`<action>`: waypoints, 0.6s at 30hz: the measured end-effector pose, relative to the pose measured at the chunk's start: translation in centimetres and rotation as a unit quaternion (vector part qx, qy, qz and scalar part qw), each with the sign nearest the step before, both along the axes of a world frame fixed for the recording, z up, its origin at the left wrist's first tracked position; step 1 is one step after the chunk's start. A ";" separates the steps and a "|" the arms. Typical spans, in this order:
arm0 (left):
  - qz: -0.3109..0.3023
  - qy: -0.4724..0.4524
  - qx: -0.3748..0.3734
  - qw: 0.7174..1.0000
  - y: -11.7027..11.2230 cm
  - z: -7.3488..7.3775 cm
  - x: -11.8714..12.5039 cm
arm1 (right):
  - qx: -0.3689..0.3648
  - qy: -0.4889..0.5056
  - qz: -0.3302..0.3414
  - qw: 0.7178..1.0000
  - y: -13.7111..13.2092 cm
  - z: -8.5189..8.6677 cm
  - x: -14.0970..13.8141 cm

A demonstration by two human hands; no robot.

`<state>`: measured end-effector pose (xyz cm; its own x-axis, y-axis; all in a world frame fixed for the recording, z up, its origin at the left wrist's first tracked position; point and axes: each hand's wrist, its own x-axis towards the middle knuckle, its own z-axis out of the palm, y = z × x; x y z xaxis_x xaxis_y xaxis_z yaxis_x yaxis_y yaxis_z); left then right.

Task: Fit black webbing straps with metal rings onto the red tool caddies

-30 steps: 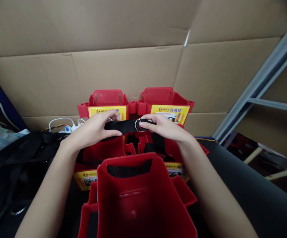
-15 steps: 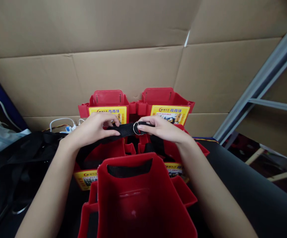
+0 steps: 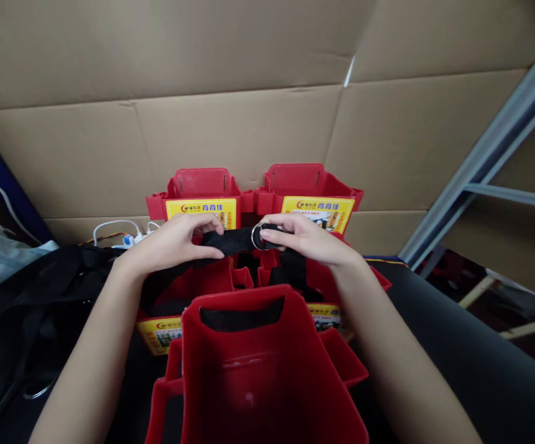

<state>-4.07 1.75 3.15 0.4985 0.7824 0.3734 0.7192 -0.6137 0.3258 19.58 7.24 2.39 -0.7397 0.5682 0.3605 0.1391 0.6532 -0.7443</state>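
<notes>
A black webbing strap [image 3: 236,242] is stretched between my two hands, above the near red plastic box. My left hand [image 3: 186,237] pinches the strap between thumb and fingers. At the strap's other end, my right hand [image 3: 299,237] is closed on the part threaded through a metal ring [image 3: 255,236]. Directly below, the near red box [image 3: 276,364] stands open-topped, with side pockets. A black band passes through the slot [image 3: 242,317] in its back wall.
Two red boxes [image 3: 200,179] with yellow labels stand at the back, and more red boxes lie behind the near one. Black bags or straps [image 3: 49,290] heap at left beside a white power plug [image 3: 131,239]. Cardboard [image 3: 239,135] lines the wall; a metal frame [image 3: 475,160] leans right.
The strap and ring have shifted slightly to the right, and my right hand has moved a little with them. The boxes have stayed in place.
</notes>
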 end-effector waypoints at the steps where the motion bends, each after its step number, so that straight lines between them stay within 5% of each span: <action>1: 0.003 0.005 0.003 1.000 0.0 0.0 -0.1 | 0.000 0.003 0.001 1.000 0.0 0.0 0.0; 11: 0.035 -0.129 0.044 0.990 0.7 -0.1 -0.1 | 0.074 -0.102 -0.074 0.989 -0.2 0.6 1.2; 15: 0.056 -0.222 0.035 0.973 0.8 0.0 -1.1 | 0.153 -0.168 -0.123 0.966 0.2 0.6 2.8; 18: 0.059 -0.317 0.018 0.947 0.5 0.4 -1.5 | 0.232 -0.121 -0.191 0.946 0.2 0.7 3.3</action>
